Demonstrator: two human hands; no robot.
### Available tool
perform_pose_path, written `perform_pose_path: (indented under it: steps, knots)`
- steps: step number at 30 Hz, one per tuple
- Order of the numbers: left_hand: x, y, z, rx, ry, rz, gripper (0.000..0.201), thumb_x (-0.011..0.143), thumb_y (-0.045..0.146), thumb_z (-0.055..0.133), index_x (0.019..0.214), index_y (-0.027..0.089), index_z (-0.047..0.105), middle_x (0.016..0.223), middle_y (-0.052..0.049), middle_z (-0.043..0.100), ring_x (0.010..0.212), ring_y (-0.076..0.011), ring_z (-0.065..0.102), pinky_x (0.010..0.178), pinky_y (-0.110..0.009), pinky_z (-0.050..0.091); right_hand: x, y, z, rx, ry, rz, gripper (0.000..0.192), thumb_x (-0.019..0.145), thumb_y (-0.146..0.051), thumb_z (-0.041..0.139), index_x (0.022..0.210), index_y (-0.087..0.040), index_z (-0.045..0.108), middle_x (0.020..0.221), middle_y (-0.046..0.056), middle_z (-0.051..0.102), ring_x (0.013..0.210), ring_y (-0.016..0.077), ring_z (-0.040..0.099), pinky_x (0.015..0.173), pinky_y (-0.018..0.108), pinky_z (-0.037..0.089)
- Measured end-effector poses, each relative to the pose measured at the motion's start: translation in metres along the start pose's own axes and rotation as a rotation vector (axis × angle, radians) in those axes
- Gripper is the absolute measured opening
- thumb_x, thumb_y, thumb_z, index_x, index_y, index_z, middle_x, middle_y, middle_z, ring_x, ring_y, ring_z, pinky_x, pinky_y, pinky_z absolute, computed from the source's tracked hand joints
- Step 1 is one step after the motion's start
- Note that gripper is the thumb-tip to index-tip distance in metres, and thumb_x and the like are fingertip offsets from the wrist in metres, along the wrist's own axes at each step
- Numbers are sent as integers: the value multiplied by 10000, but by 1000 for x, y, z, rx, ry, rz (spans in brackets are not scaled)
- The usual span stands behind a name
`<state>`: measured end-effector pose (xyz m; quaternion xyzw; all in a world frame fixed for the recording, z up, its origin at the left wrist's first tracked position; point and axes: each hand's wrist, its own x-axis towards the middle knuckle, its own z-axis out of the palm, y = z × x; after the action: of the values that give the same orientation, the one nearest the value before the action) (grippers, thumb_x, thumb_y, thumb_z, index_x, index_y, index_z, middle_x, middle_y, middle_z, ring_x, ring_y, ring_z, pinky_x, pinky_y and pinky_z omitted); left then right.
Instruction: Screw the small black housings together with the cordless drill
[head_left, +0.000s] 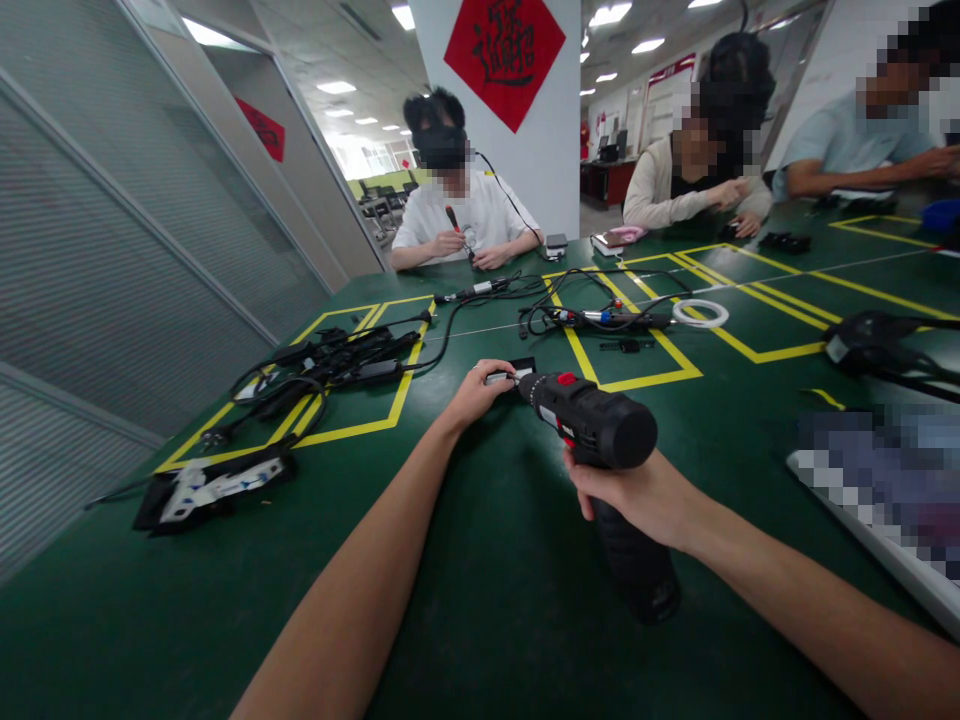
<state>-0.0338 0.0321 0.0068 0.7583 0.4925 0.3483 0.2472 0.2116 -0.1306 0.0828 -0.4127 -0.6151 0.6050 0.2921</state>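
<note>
My right hand (630, 492) is wrapped round the grip of a black and red cordless drill (600, 418). The drill points away from me, its chuck close to the fingertips of my left hand. With bent fingers, my left hand (478, 392) pinches a small black and silver part (523, 367) down on the green table (495, 580). Whether the bit touches this part, I cannot tell. My fingers and the drill's nose hide some of the part.
Tangled black cables (337, 355) lie left, with a black and white device (217, 487) in front of them. A cabled tool (607, 319) and a white ring (700, 314) lie beyond the drill. A tray-like object (862, 520) stands right. Three people sit across the table.
</note>
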Motion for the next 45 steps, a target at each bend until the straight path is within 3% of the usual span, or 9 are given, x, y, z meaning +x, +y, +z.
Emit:
perform_pose_path:
  steps: [45]
  knots:
    - [-1, -1, 0, 4, 4, 5, 270, 780, 373, 556, 983, 219, 642, 1109, -37, 618, 1103, -208, 524, 1031, -360, 374, 0, -1, 2, 17, 17, -1, 63, 734, -148, 565, 781, -190, 557, 593, -32, 568, 560, 138, 574, 632, 291, 441]
